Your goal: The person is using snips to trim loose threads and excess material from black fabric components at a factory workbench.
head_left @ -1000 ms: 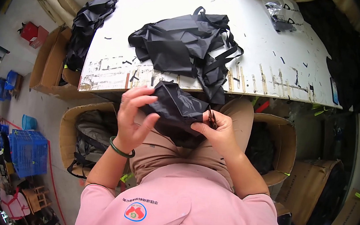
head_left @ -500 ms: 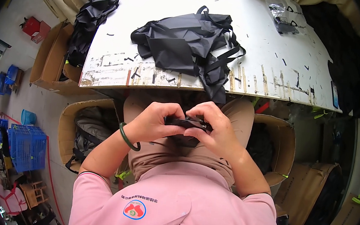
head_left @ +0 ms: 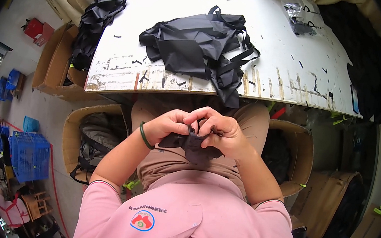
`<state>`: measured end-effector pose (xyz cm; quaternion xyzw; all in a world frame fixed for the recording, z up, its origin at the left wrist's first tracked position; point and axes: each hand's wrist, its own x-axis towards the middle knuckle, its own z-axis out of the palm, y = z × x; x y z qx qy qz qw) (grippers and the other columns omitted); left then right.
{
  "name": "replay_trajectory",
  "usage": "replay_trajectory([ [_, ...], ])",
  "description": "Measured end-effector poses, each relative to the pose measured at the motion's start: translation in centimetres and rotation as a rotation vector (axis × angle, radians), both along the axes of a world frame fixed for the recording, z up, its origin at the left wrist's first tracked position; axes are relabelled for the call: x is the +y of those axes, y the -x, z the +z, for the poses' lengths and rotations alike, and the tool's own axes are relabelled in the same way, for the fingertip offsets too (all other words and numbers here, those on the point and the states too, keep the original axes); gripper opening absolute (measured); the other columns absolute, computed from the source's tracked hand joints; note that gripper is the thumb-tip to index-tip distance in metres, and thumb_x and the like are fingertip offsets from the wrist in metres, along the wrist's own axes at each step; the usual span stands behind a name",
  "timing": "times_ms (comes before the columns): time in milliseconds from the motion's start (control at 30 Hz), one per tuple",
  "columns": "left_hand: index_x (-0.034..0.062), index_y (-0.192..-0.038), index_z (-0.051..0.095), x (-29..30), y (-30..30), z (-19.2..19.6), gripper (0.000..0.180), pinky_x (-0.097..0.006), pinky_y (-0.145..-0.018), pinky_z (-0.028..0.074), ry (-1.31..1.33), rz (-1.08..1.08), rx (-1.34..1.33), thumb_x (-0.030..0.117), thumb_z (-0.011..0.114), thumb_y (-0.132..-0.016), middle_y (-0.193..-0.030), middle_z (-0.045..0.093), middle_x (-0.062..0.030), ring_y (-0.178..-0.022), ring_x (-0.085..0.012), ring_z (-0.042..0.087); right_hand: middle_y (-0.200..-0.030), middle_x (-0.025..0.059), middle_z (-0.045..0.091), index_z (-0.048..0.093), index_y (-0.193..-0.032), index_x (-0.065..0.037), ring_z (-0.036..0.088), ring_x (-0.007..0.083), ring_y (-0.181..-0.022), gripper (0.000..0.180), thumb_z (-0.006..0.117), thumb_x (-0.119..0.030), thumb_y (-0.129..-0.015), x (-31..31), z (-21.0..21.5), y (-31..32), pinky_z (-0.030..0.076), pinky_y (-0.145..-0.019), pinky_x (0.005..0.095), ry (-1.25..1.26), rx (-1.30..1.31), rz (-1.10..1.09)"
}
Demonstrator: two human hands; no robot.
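Above my lap I hold a small piece of black fabric (head_left: 196,148) in both hands, its lower part hanging loose. My left hand (head_left: 171,124) pinches its upper left edge between thumb and fingers. My right hand (head_left: 219,131) is closed on its upper right, the index finger reaching across to the left hand; a dark bit pokes out between the fingers. Beyond my hands, on the white table (head_left: 273,48), lies a crumpled black fabric bag (head_left: 187,48) with black straps, one end drooping over the near edge.
Dark fabric heaps (head_left: 99,19) lie along the table's left side, and a black pile (head_left: 370,69) hangs at the right. Clear plastic packaging (head_left: 301,16) sits at the far right. Cardboard boxes (head_left: 73,127) flank my legs. Blue crates (head_left: 29,154) stand on the left floor.
The black piece has been turned and spread, and more of it now hangs below my hands. My right fingers have shifted left, nearer my left hand. The bag on the table has not moved.
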<state>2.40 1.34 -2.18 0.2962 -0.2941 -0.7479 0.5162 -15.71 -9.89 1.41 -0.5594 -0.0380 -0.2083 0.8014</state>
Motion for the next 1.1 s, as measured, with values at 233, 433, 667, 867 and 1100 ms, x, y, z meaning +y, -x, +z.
replay_trajectory([
  [233,0.0029,-0.12,0.054,-1.9,2.6,-0.5,0.048,-0.029,-0.095,0.044,-0.007,-0.004,-0.107,0.012,0.075,-0.077,-0.116,0.058,-0.0065,-0.108,-0.0149,0.055,-0.089,0.0063,0.06,0.061,-0.085,-0.002,0.053,0.0139,-0.08,0.011,0.071,0.001,-0.079,-0.4,-1.0,-0.3,0.044,-0.073,0.0254,0.154,-0.057,-0.082],
  [433,0.0008,-0.113,0.059,-0.3,0.4,2.9,0.032,-0.034,-0.108,0.03,0.374,0.509,-0.621,0.008,0.069,-0.083,-0.125,0.054,-0.0105,-0.121,-0.0196,0.047,-0.08,-0.0023,0.053,0.058,-0.087,-0.003,0.045,0.0067,-0.073,0.014,0.071,-0.004,-0.082,-1.5,-1.6,0.6,0.037,-0.066,0.0207,0.191,0.069,-0.272],
  [667,0.0036,-0.099,0.061,0.5,3.6,3.7,0.022,-0.034,-0.109,0.032,0.267,0.519,-0.548,-0.001,0.072,-0.08,-0.094,0.062,0.0012,-0.089,-0.0062,0.054,-0.079,-0.0031,0.053,0.06,-0.089,-0.003,0.045,0.0059,-0.073,0.012,0.07,-0.002,-0.083,-1.2,-0.5,0.1,0.039,-0.066,0.0214,0.244,0.095,-0.293],
  [867,0.0017,-0.09,0.063,0.9,3.6,3.7,0.013,-0.028,-0.089,0.045,0.257,0.474,-0.5,-0.006,0.067,-0.081,-0.093,0.062,-0.0024,-0.088,-0.0085,0.057,-0.083,-0.0031,0.06,0.062,-0.091,-0.002,0.05,0.0033,-0.076,0.007,0.067,-0.003,-0.085,-1.6,-0.5,0.4,0.042,-0.07,0.0195,0.055,0.213,-0.138],
  [1100,0.003,-0.085,0.062,0.7,3.9,2.6,0.012,-0.025,-0.082,0.044,0.226,0.656,-0.315,-0.007,0.065,-0.08,-0.098,0.061,-0.0041,-0.089,-0.0105,0.056,-0.091,-0.0015,0.059,0.059,-0.103,-0.001,0.053,0.0046,-0.084,0.015,0.064,-0.007,-0.09,0.3,0.1,-0.1,0.046,-0.077,0.0214,-0.108,0.264,-0.243],
])
